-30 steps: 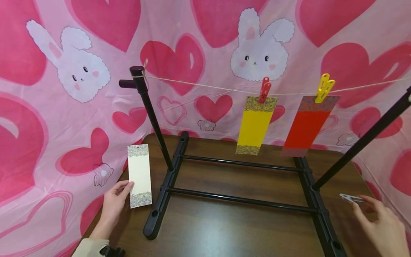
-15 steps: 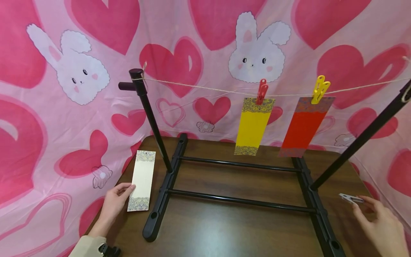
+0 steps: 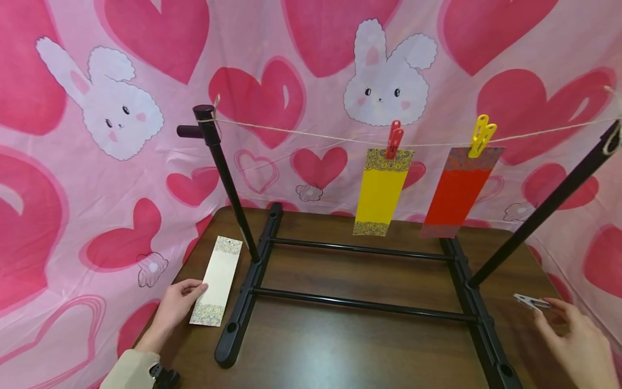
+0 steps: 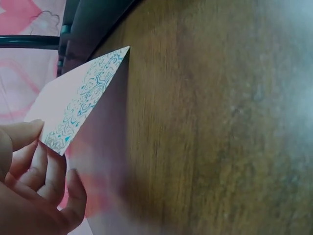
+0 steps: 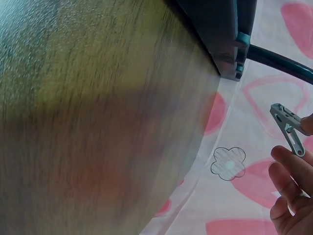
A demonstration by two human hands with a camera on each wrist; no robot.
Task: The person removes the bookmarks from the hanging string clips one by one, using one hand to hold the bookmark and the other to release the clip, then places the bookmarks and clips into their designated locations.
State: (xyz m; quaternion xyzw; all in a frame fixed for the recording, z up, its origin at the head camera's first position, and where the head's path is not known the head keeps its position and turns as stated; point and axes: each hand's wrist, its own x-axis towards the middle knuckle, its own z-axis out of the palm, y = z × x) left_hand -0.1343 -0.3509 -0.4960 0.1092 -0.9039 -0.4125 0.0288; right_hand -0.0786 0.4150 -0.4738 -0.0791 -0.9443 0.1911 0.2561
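My left hand (image 3: pixel 177 305) pinches the left edge of a cream paper bookmark (image 3: pixel 217 281) with patterned bands at both ends. In the left wrist view the bookmark (image 4: pixel 80 100) slants above the wood, thumb on its face and fingers behind. At the right, my right hand (image 3: pixel 575 337) pinches a grey clothespin (image 3: pixel 532 301) between thumb and fingers; the right wrist view shows this clothespin (image 5: pixel 287 128) side-on. Along a string (image 3: pixel 301 131) hang a yellow bookmark (image 3: pixel 381 194) under a red clothespin (image 3: pixel 394 139) and a red bookmark (image 3: pixel 459 194) under a yellow clothespin (image 3: pixel 481 138).
A black rack stands on the brown table (image 3: pixel 311 346), its left post (image 3: pixel 228 183) and right post (image 3: pixel 544 205) carrying the string. Low crossbars (image 3: pixel 364 304) join its feet. A pink cloth (image 3: pixel 189 21) with hearts and rabbits hangs behind and at the sides.
The cream bookmark has tilted clockwise in my left hand, its top swinging right toward the rack's post and lower. My right hand stays put with the grey clothespin.
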